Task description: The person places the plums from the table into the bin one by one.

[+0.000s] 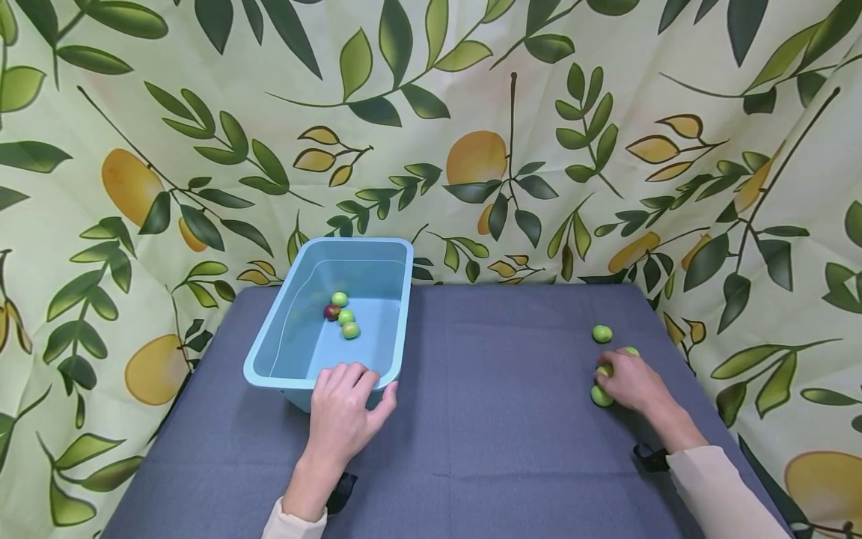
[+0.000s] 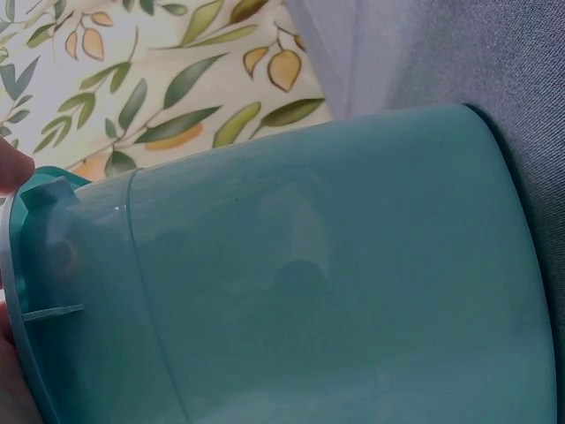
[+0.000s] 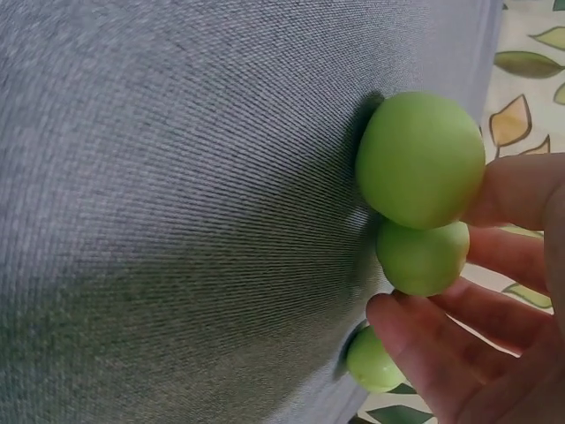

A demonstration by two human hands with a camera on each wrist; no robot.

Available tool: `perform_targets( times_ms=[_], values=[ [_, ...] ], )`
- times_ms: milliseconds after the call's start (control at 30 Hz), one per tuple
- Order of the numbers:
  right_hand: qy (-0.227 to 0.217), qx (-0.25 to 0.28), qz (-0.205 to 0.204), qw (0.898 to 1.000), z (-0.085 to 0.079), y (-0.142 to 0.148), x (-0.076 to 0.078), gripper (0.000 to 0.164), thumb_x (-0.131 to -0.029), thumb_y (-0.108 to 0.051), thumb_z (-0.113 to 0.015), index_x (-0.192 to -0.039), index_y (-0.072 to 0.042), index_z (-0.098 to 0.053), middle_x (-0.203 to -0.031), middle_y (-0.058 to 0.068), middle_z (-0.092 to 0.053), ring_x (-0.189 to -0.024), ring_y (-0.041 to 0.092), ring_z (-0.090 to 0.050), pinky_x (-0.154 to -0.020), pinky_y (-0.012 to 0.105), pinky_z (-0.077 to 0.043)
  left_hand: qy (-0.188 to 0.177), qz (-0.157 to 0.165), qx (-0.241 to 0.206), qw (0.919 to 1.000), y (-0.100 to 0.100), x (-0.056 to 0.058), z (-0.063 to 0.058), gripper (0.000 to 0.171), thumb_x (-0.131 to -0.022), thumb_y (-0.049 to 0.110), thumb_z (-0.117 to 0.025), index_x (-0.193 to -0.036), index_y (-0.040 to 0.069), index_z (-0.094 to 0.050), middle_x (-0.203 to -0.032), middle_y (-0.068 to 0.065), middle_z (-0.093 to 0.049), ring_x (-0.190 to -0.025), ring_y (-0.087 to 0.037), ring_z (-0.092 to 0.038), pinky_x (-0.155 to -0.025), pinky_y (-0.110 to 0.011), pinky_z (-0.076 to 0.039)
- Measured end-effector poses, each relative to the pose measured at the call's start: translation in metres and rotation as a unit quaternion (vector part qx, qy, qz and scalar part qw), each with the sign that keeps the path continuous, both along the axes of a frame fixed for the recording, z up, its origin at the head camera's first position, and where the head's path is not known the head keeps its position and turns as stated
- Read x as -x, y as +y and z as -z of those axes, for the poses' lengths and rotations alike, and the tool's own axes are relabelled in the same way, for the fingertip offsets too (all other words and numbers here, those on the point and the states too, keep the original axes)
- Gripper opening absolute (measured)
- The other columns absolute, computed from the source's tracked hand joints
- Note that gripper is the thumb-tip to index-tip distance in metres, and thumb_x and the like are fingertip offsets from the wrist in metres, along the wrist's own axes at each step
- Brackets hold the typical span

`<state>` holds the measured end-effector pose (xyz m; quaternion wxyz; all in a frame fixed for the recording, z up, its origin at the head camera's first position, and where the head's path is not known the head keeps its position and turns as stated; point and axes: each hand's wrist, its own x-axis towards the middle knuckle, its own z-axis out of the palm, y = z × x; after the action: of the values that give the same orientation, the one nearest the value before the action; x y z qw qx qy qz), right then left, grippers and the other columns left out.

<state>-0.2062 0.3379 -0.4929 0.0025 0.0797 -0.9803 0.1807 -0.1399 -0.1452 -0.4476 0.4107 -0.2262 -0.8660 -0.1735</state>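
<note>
My left hand (image 1: 345, 410) grips the near rim of a light blue plastic basin (image 1: 393, 329), fingers curled over the edge. The left wrist view shows the basin's outer wall (image 2: 309, 265) close up. Inside lie several green plums (image 1: 350, 330) and one dark red plum (image 1: 331, 312). At the right, my right hand (image 1: 633, 380) pinches a green plum (image 3: 424, 258) between thumb and fingers. Another green plum (image 3: 419, 159) sits right beside it, near the thumb. A further green plum (image 1: 602, 334) lies beyond the fingertips, and one (image 1: 631, 351) is partly hidden behind the hand.
A dark grey-blue cloth covers the table (image 1: 498, 419). Behind and at both sides hangs a curtain (image 1: 417, 150) printed with leaves and orange fruit. The basin stands at the back left, its far end close to the curtain.
</note>
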Motion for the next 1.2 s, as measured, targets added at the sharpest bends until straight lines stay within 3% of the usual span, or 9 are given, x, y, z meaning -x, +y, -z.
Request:
perform_targets(
  times_ms=[200,667,1033,1200],
  values=[
    [0.030,0.001,-0.001,1.000,-0.002,-0.003,-0.001,0.025,-0.085,-0.009,-0.066,-0.104,0.006,-0.070,-0.097,0.021,-0.064,-0.087,0.039,-0.062,-0.068,0.055,-0.050,0.000,0.002,0.000,1.0000,0.001,0.001,0.000,0.033,-0.092,0.034,-0.056,-0.078,0.008,-0.070,-0.074,-0.003,-0.061,-0.065,-0.024,-0.056,-0.063,-0.043,-0.043],
    [0.048,0.002,-0.005,0.999,-0.022,-0.023,-0.002,0.028,-0.085,-0.008,-0.067,-0.108,0.007,-0.070,-0.108,0.023,-0.063,-0.099,0.047,-0.060,-0.074,0.059,-0.050,-0.002,-0.002,0.006,1.0000,0.001,0.000,0.000,0.032,-0.091,0.035,-0.057,-0.077,0.009,-0.071,-0.073,-0.003,-0.060,-0.064,-0.024,-0.055,-0.062,-0.041,-0.042],
    [0.085,0.004,-0.035,0.996,-0.037,-0.042,-0.005,0.027,-0.083,-0.004,-0.068,-0.108,0.005,-0.071,-0.101,0.018,-0.066,-0.087,0.035,-0.061,-0.070,0.052,-0.051,-0.002,-0.002,0.003,1.0000,0.002,-0.001,0.000,0.031,-0.090,0.034,-0.058,-0.076,0.009,-0.070,-0.072,-0.003,-0.060,-0.064,-0.024,-0.055,-0.062,-0.041,-0.042],
    [0.098,0.002,-0.052,0.994,-0.041,-0.050,-0.004,0.026,-0.082,-0.002,-0.069,-0.106,0.006,-0.071,-0.100,0.018,-0.066,-0.089,0.034,-0.062,-0.075,0.052,-0.052,-0.004,-0.002,0.003,1.0000,0.001,0.000,-0.001,0.034,-0.092,0.035,-0.056,-0.077,0.009,-0.070,-0.072,-0.003,-0.059,-0.064,-0.024,-0.054,-0.062,-0.042,-0.042]
  ],
)
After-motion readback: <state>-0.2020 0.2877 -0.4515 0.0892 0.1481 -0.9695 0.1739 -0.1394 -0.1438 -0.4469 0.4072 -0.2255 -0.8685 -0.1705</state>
